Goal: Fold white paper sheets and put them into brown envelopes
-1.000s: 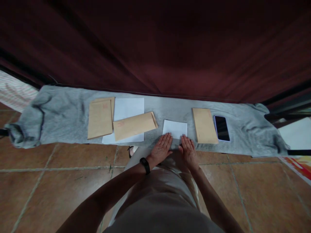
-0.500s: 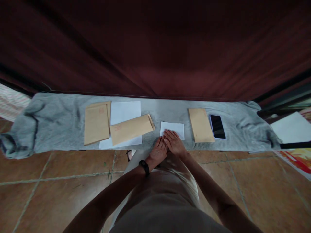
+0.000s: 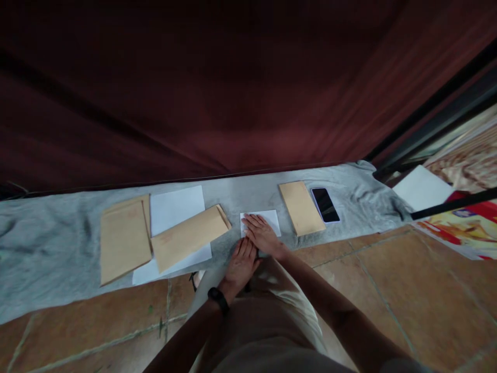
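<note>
Head view: small white paper point(image 3: 274, 220) lies on the tabletop point(image 3: 248, 186), which is draped in grey cloth, close to the near edge. Right hand point(image 3: 262, 235) is laid flat across its left part, covering much of it; fingers released, straight, gripping nothing. Left hand point(image 3: 240, 263) is at the paper's near-left corner, fingers extended and unclenched, tips up against the right hand; can't tell if they touch the paper. Black wristband point(image 3: 218, 299) on left wrist.

Clutter, left side: brown envelopes point(image 3: 190, 238) slanted over a large white sheet point(image 3: 176, 204), right end near the small paper. Further left, another envelope stack point(image 3: 124, 243), just beside the sheet. Right side: one brown envelope point(image 3: 302, 207), near the paper but apart; dark-screened phone point(image 3: 325, 204) just beyond it.

Dark red curtain point(image 3: 248, 114) walls off the far edge. Black bar point(image 3: 454, 203) off the right end, colourful printed sheet point(image 3: 462, 228) below it. Tiled floor point(image 3: 388, 280) underneath.
</note>
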The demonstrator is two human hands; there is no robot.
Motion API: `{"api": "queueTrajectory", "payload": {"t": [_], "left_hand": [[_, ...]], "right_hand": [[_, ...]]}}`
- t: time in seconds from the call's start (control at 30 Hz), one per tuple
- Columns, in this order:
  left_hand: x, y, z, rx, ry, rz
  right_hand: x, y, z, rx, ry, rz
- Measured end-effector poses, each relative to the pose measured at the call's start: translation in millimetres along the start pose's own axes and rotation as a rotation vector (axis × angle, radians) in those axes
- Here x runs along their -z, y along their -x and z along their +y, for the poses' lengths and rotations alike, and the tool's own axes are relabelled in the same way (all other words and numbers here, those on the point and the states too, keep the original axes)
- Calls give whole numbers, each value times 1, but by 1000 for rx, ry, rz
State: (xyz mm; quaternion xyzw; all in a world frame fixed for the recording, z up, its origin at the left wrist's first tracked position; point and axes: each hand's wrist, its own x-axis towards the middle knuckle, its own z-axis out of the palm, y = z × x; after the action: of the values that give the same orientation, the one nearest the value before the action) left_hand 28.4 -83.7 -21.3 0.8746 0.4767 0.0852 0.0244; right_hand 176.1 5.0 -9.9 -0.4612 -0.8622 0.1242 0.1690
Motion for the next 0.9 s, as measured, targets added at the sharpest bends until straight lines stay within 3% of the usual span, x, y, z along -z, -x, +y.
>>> {"api": "queueTrajectory", "payload": {"t": [0.17, 0.43, 0.6, 0.8, 0.9], "left_hand": [[1, -2, -2, 1, -5, 33], [-2, -3, -4, -2, -5, 80], [1, 2, -3, 18, 28, 91], [1, 6, 2, 58, 47, 93], [2, 9, 1, 60, 18, 90]], "right_hand": [[3, 5, 8, -59, 30, 47], [9, 56, 25, -236, 84, 144], [10, 69, 23, -332, 110, 173], [-2, 87, -2, -151, 108, 136], [-1, 100, -6, -136, 99, 119]]}}
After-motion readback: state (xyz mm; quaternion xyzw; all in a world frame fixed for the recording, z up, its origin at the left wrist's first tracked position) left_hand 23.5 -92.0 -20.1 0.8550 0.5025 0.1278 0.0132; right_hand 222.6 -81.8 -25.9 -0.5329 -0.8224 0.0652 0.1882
